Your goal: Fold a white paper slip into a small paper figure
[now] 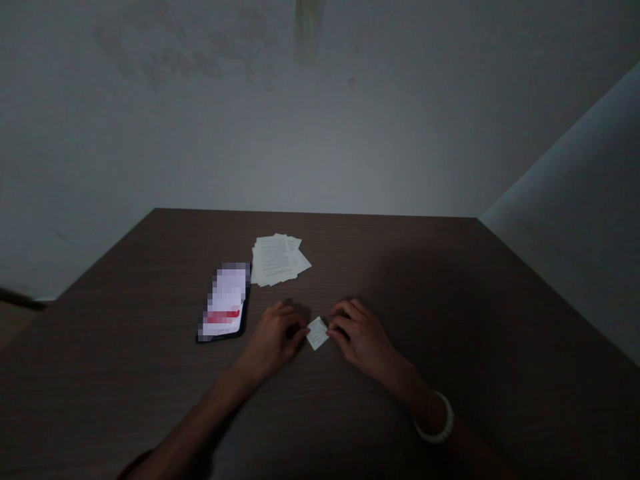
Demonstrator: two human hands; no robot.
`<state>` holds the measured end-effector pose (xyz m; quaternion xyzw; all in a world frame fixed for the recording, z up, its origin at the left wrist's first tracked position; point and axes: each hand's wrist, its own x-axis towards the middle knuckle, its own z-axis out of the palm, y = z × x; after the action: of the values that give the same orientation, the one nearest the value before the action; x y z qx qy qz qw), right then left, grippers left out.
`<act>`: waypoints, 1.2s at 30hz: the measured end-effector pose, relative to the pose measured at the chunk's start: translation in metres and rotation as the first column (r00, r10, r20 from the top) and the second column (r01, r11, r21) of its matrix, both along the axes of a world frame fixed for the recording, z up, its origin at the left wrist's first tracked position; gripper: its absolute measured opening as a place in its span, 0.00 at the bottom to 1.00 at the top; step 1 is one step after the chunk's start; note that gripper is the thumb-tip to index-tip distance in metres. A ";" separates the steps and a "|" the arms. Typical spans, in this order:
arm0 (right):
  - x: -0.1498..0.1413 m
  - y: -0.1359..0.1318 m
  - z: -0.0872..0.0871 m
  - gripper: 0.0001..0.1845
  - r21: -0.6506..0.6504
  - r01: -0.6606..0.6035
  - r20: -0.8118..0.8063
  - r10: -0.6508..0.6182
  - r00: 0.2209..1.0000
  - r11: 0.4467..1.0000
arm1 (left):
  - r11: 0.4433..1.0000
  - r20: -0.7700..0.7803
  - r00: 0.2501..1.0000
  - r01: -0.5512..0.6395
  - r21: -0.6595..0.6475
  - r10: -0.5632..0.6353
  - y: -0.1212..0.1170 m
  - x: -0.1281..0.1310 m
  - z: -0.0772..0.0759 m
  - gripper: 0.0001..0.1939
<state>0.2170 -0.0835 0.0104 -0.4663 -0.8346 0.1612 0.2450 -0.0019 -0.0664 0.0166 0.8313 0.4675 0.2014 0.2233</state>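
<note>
Left hand [273, 340] and right hand [361, 331] lie low, fingers curled toward each other.

This is a plain, dim room, maybe a small office or a room at home. A brown wood-look desk [400, 267] has its far edge against a bare wall [320, 120] with old marks. Papers [277, 260] and a phone [223, 303] lie on top.

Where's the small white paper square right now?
In the head view, the small white paper square lies on the dark wood-grain table between the left hand and the right hand, below the loose stack of papers.
</note>
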 end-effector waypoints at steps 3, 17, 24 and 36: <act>0.000 0.000 0.001 0.05 -0.001 0.016 0.004 -0.016 1.000 1.000 | 1.000 -0.011 1.000 0.010 0.013 -0.010 0.001 0.000 0.000 0.07; -0.007 0.002 -0.006 0.06 -0.002 0.095 -0.010 -0.095 0.995 0.995 | 0.996 -0.043 0.997 -0.066 0.061 0.068 -0.001 0.002 -0.005 0.06; -0.007 0.002 -0.004 0.06 -0.017 0.100 -0.010 -0.100 0.995 0.995 | 0.994 -0.069 0.992 -0.103 0.037 0.106 0.001 0.004 -0.004 0.06; -0.008 0.001 -0.008 0.04 0.066 0.046 0.004 -0.047 0.999 0.997 | 0.991 -0.071 0.988 -0.136 0.018 0.137 0.001 0.004 -0.008 0.05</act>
<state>0.2090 -0.0821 0.0029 -0.4777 -0.8291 0.1264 0.2615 0.0020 -0.0657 0.0086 0.8054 0.5298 0.1890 0.1866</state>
